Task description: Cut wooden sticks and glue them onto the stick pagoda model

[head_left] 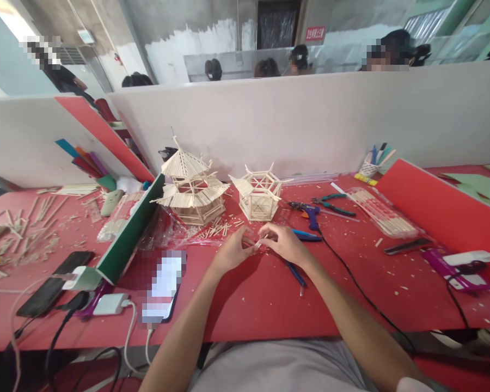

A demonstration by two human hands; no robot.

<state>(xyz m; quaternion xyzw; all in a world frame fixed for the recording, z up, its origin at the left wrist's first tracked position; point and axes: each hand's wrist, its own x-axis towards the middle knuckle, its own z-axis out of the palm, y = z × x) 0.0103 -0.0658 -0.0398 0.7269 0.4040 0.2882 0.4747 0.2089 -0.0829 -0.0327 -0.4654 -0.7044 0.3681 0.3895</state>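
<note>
My left hand (233,249) and my right hand (285,242) meet over the red table (269,294), fingers pinched together on a small wooden stick piece (256,245) between them. Just behind the hands stand a small hexagonal stick frame (259,195) and, to its left, a taller stick pagoda model (191,188). Loose stick bits (218,230) lie in front of the pagoda.
A blue glue gun (308,212) with a black cord, green-handled pliers (330,202) and a bag of sticks (378,212) lie to the right. A phone (163,286), charger and cables sit at the left front. A white partition (310,120) backs the table; other people sit beyond.
</note>
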